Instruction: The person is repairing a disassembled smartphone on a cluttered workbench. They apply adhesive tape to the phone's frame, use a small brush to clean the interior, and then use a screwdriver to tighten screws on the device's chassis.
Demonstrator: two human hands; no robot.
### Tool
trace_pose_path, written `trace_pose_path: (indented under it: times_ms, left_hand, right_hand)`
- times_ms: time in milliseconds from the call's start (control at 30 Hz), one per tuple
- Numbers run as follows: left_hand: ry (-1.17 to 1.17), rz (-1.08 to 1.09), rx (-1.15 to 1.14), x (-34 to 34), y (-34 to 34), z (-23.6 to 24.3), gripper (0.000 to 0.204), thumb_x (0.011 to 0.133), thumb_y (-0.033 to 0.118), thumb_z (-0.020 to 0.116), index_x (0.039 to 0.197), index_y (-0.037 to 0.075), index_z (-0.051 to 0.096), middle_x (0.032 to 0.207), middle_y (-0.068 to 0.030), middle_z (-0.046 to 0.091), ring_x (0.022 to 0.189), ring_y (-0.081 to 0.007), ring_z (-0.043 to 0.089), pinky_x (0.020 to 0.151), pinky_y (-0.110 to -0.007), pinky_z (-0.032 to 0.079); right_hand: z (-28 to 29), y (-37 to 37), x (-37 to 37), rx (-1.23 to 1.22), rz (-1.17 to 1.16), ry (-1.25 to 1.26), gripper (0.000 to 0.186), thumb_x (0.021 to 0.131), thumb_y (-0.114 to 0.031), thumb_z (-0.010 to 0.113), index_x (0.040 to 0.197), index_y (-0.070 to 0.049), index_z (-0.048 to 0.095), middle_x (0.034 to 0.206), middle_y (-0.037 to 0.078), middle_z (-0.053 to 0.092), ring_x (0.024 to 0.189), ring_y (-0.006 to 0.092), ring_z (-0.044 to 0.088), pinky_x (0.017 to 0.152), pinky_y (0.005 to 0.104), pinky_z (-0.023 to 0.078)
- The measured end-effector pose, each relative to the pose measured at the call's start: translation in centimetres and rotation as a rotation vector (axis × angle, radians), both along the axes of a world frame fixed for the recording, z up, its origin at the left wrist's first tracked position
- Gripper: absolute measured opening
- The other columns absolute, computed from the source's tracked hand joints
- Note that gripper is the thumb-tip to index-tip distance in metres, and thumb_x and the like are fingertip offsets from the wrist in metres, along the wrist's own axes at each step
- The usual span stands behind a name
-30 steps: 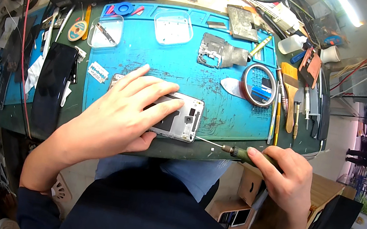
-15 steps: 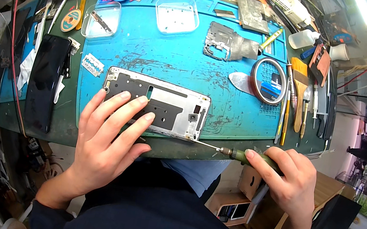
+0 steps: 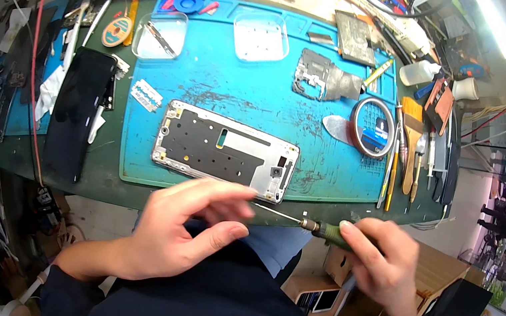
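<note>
A silver phone frame (image 3: pixel 201 143) with black sheeting, small holes and a camera opening lies on the blue work mat (image 3: pixel 243 95) near its front edge. My left hand (image 3: pixel 176 229) is off the frame, just below its front edge, with thumb and fingers apart and nothing visible in it. The fingertips are slightly blurred. In my right hand (image 3: pixel 387 263) is a green-handled tool (image 3: pixel 329 233) with a metal collar and a long thin shaft. Its shaft points left, toward my left fingertips, and lies below the frame's right corner.
A black phone screen (image 3: pixel 76 117) and a razor blade (image 3: pixel 145 95) lie left of the frame. Clear trays (image 3: pixel 234 31) with small parts, a metal shield piece (image 3: pixel 328 76) and a tape roll (image 3: pixel 355 125) stand behind. Brushes (image 3: pixel 411 128) and slim tools line the right.
My left hand has lifted off the phone frame and moved down and right, toward the tool's tip. The tool has come away from the frame's corner. The whole view has shifted slightly.
</note>
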State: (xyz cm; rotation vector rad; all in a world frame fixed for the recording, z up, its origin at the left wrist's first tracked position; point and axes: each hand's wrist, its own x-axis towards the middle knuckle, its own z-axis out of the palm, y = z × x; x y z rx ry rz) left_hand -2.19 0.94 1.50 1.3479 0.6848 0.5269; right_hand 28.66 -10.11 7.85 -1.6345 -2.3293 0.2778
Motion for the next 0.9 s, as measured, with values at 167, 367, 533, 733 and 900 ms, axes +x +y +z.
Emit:
trace_pose_path:
  times_ms: [167, 367, 533, 733, 900]
  left_hand:
    - [-0.445, 0.157, -0.171, 3.0, -2.4, -2.1, 0.029, 0.115, 0.015, 0.056, 0.133, -0.004, 0.067, 0.125, -0.0161, 0.073, 0.114, -0.0214, 0.072, 0.102, -0.037, 0.057]
    - [-0.57, 0.361, -0.213, 3.6, -3.5, -3.0, 0.023, 0.114, 0.009, 0.053, 0.121, -0.006, 0.069, 0.102, -0.0122, 0.076, 0.097, -0.0188, 0.075, 0.089, -0.034, 0.062]
    - [-0.572, 0.465, -0.203, 3.7, -3.9, -2.9, 0.025, 0.114, 0.011, 0.051, 0.117, -0.007, 0.069, 0.095, -0.0129, 0.075, 0.089, -0.0219, 0.077, 0.085, -0.038, 0.064]
    - [-0.587, 0.528, -0.259, 4.0, -4.1, -2.0, 0.026, 0.112, 0.012, 0.051, 0.112, -0.007, 0.069, 0.091, -0.015, 0.075, 0.084, -0.0257, 0.077, 0.083, -0.04, 0.064]
    - [-0.662, 0.514, -0.247, 3.6, -3.8, -2.1, 0.027, 0.112, 0.012, 0.053, 0.113, -0.007, 0.071, 0.093, -0.0148, 0.076, 0.085, -0.0235, 0.077, 0.083, -0.039, 0.065]
  right_hand:
    - [-4.7, -2.6, -4.2, -0.447, -0.127, 0.688, 0.061, 0.099, -0.012, 0.075, 0.155, -0.002, 0.052, 0.128, 0.02, 0.068, 0.108, 0.0317, 0.071, 0.092, 0.04, 0.057]
    - [-9.5, -5.1, -11.4, -0.528, -0.291, 1.272, 0.058, 0.107, -0.011, 0.068, 0.16, 0.001, 0.046, 0.121, 0.013, 0.07, 0.104, 0.0217, 0.069, 0.095, 0.0348, 0.054]
    - [-9.1, -5.0, -13.2, -0.186, -0.354, 0.896, 0.058, 0.097, -0.002, 0.077, 0.152, 0.0, 0.057, 0.116, 0.016, 0.069, 0.097, 0.025, 0.069, 0.087, 0.0344, 0.055]
    - [-9.0, -5.7, -14.8, -0.007, -0.401, 0.766, 0.063, 0.092, 0.004, 0.079, 0.151, -0.002, 0.058, 0.113, 0.016, 0.069, 0.094, 0.0263, 0.069, 0.084, 0.0341, 0.056]
    - [-8.6, -6.2, -15.1, 0.017, -0.398, 0.746, 0.064, 0.092, 0.005, 0.08, 0.152, -0.002, 0.058, 0.112, 0.017, 0.069, 0.093, 0.0266, 0.07, 0.083, 0.0339, 0.056]
